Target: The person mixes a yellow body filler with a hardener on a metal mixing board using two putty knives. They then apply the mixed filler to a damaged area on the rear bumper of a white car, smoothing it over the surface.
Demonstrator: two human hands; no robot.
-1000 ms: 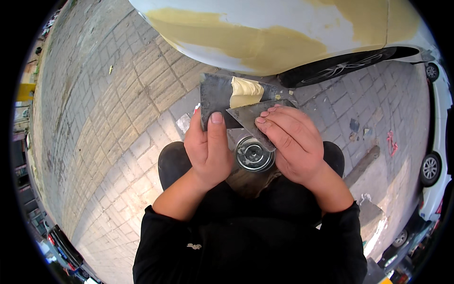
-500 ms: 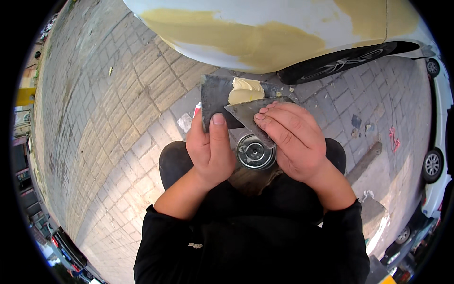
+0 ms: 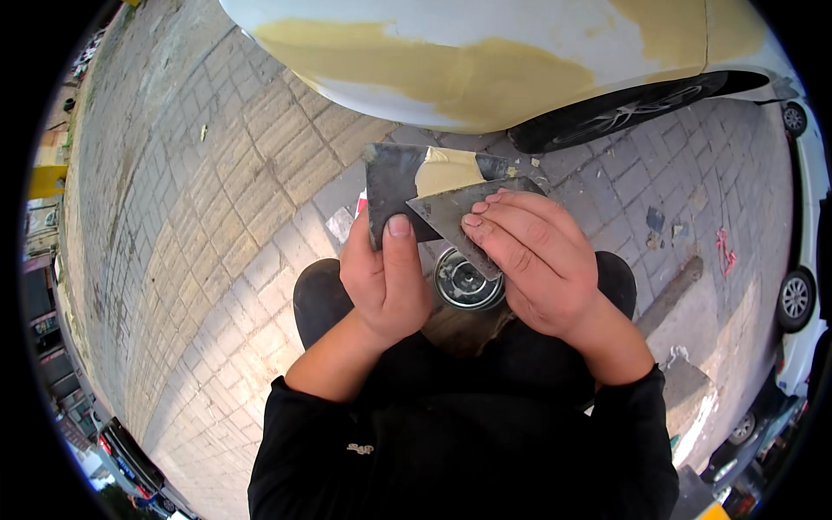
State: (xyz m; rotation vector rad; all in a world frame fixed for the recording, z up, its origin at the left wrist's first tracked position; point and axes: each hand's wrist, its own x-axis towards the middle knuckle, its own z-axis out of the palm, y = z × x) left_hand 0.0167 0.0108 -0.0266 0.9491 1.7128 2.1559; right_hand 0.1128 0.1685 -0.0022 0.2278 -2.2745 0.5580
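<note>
My left hand [image 3: 386,277] grips a dark flat mixing plate [image 3: 392,178], thumb on top and fingers beneath. On the plate's far part lies a smear of cream-coloured body filler [image 3: 446,171]. In my right hand [image 3: 542,260] is a grey flat spreader [image 3: 459,212], its fingers laid along the top face. The spreader's far edge overlaps the plate and meets the near side of the filler. Below both, between my knees, stands a round metal can [image 3: 468,279], partly covered by the spreader and my right hand.
Ahead is a white car body [image 3: 364,35] with yellowish filler patches, and its black wheel [image 3: 624,113] at right. Brick paving [image 3: 234,173] spreads around. A red-and-white tube [image 3: 361,204] shows beside the plate. Red string [image 3: 724,251] and scraps lie at right; parked cars [image 3: 796,299] stand beyond.
The spreader has moved slightly left across the plate. The filler, ridged before, now lies smoother and flatter. My left hand keeps its grip almost unmoved.
</note>
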